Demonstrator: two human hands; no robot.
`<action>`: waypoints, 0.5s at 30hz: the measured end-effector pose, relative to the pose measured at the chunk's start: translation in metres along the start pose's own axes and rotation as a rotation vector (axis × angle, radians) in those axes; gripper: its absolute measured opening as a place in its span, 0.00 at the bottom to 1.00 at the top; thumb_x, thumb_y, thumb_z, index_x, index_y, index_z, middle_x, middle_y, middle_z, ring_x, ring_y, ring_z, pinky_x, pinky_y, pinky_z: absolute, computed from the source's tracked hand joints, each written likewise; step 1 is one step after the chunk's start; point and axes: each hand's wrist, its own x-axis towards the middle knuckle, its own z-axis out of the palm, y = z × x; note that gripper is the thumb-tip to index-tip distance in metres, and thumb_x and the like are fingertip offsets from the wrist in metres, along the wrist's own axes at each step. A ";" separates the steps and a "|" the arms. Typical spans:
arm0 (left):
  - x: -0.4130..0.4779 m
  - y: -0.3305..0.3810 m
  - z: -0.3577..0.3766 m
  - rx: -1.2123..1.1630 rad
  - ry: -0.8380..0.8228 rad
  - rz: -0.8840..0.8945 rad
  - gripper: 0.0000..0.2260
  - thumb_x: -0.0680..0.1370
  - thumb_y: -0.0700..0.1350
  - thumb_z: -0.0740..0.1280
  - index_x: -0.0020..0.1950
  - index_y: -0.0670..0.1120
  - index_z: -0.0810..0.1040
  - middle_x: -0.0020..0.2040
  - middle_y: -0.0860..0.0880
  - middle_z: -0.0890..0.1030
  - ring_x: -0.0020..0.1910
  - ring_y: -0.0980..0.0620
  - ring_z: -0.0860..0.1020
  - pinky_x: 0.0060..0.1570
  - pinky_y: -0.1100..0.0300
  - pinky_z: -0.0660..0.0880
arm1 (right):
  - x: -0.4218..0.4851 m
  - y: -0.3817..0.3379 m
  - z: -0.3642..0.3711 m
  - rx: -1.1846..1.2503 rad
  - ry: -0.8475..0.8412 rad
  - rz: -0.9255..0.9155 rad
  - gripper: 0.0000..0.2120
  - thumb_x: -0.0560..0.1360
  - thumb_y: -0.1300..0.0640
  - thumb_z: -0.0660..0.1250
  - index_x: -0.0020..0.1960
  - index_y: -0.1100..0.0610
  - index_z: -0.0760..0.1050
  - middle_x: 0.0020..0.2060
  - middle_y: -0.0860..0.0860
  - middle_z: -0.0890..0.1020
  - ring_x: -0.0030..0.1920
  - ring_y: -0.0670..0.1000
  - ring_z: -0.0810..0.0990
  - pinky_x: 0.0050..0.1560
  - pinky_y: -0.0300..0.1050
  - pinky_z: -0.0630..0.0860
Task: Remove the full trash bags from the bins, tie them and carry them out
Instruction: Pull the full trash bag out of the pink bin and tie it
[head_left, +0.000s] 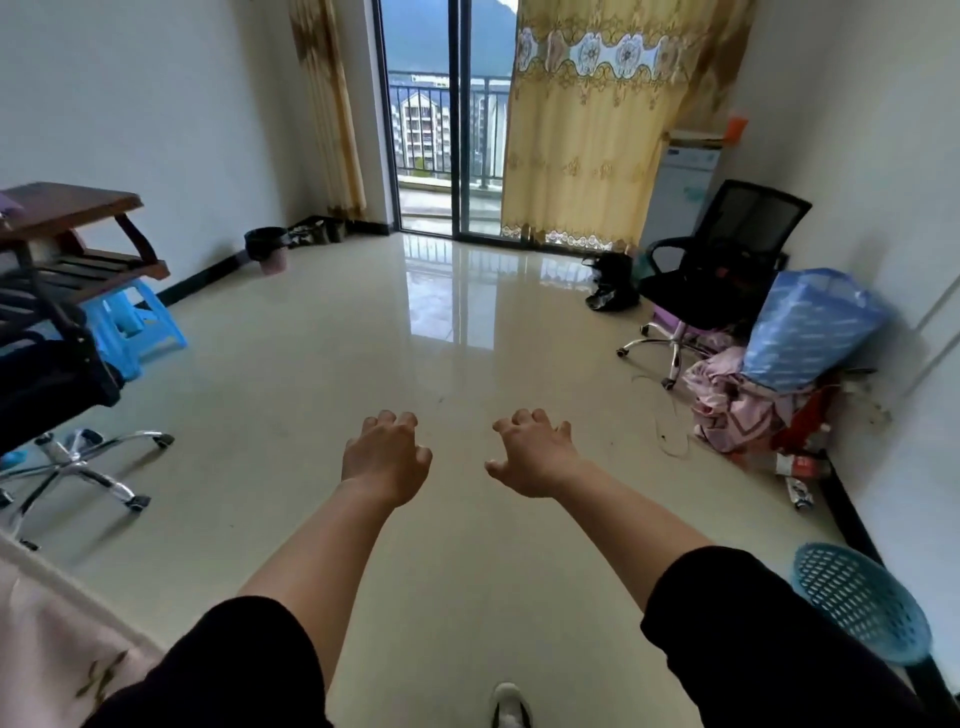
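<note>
The fingers (400, 422) of the left hand (387, 460) are being held loosely curled, and nothing is being gripped by them. The right hand (537, 457) is being held in the same way, half bent and empty. Both hands are being stretched forward, palms down, above the floor (467, 338), near one another.

The bin (271, 262) is being seen well apart from the fingers, ahead and to the left, at the floor's left edge against the wall, near the far left corner. It is being kept upright, its long axis vertical and its mouth upward. The black trash bag (265, 240) is being carried inside it, with the bag's top showing over the rim. The left hand is judged to be the nearer one, but the bin is not being reached by either hand from here, so walking is probably being called for first.

A second dark bag (612, 283) is lying at the far right, between the curtain (587, 156) and the office chair (727, 270); whether it is trash cannot be told.

No writing is being read anywhere. The label on the white cabinet (680, 192) is too blurred.
</note>
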 end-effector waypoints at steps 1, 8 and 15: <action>0.033 -0.004 0.001 -0.001 0.001 -0.010 0.19 0.78 0.49 0.59 0.68 0.47 0.69 0.65 0.45 0.72 0.65 0.45 0.68 0.58 0.51 0.69 | 0.034 0.003 -0.006 -0.004 -0.002 -0.015 0.28 0.77 0.42 0.61 0.72 0.54 0.63 0.69 0.55 0.66 0.70 0.57 0.61 0.67 0.62 0.59; 0.252 -0.023 -0.001 0.012 0.021 -0.113 0.19 0.79 0.50 0.57 0.69 0.47 0.68 0.66 0.45 0.71 0.66 0.46 0.68 0.58 0.51 0.69 | 0.261 0.025 -0.049 -0.019 0.002 -0.087 0.27 0.78 0.42 0.59 0.72 0.55 0.63 0.69 0.55 0.67 0.70 0.57 0.62 0.67 0.61 0.60; 0.428 -0.054 -0.017 0.034 0.057 -0.159 0.18 0.79 0.49 0.57 0.68 0.47 0.68 0.65 0.45 0.72 0.65 0.45 0.69 0.57 0.51 0.69 | 0.451 0.007 -0.093 -0.035 0.042 -0.214 0.25 0.79 0.44 0.58 0.70 0.56 0.65 0.67 0.56 0.69 0.68 0.58 0.64 0.64 0.60 0.62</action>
